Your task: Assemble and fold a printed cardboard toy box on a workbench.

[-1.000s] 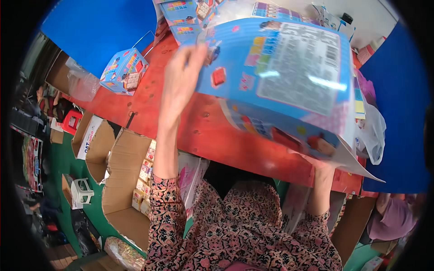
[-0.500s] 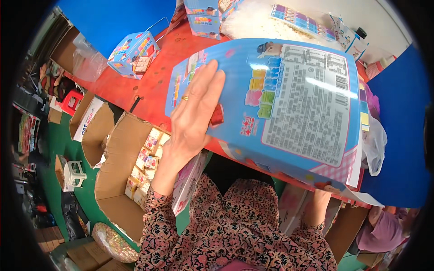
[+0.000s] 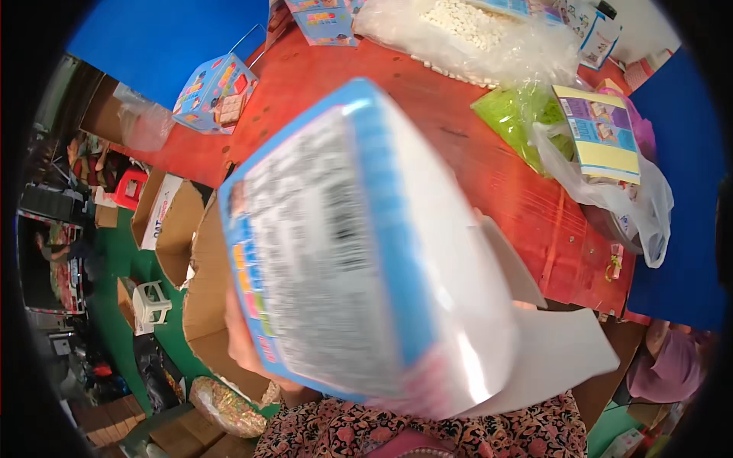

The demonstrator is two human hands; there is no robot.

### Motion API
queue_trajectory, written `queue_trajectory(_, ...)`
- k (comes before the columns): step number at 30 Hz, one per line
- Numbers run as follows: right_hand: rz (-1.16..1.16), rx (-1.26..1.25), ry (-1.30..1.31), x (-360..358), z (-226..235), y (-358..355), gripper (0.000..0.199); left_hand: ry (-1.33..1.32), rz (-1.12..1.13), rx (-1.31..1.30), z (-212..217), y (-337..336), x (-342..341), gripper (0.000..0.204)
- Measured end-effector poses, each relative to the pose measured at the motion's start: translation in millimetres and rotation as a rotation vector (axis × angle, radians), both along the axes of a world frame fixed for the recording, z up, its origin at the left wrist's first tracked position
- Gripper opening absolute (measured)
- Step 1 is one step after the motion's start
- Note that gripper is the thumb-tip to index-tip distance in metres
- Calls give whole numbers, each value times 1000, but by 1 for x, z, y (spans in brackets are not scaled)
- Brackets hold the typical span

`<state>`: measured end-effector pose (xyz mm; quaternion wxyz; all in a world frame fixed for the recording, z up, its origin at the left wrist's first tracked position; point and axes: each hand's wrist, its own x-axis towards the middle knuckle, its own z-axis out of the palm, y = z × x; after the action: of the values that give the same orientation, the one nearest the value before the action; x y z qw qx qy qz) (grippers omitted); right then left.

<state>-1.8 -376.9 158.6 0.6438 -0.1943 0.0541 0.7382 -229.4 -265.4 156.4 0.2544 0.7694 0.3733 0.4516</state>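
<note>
A blue printed cardboard box (image 3: pixel 321 252) is raised close in front of me above the red table, tilted and blurred by motion. Its printed back panel faces left, and white flaps (image 3: pixel 550 359) stand out at the open end on the right. My left hand (image 3: pixel 248 340) grips the box along its lower left edge, the fingers partly behind it. Of my right hand (image 3: pixel 524 305) only a sliver of skin shows between the flaps; the box hides its fingers.
On the red table (image 3: pixel 427 114) stand a smaller blue box (image 3: pixel 216 93), a clear bag of white pieces (image 3: pixel 466 30), and a green packet (image 3: pixel 515 126) by a white plastic bag (image 3: pixel 653 206). Open cartons (image 3: pixel 214 305) and a white stool (image 3: pixel 151 305) are at left; another person's sleeve (image 3: pixel 668 366) is at right.
The box has turned, moved left and come nearer, so its open end with flaps shows. My left hand has gone from its upper face to its lower left edge.
</note>
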Motion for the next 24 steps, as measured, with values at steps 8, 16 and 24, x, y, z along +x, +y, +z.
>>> queue_trajectory(8,-445,342,-1042,-34,-14,43,40,-180,210,-115,-29,45,-47,42)
queue_trajectory(16,-196,176,-496,-30,-13,91,52,27,181,125,47,18,-96,39)
queue_trajectory(24,-195,157,-598,-38,-13,96,55,278,-545,349,66,12,-54,115)
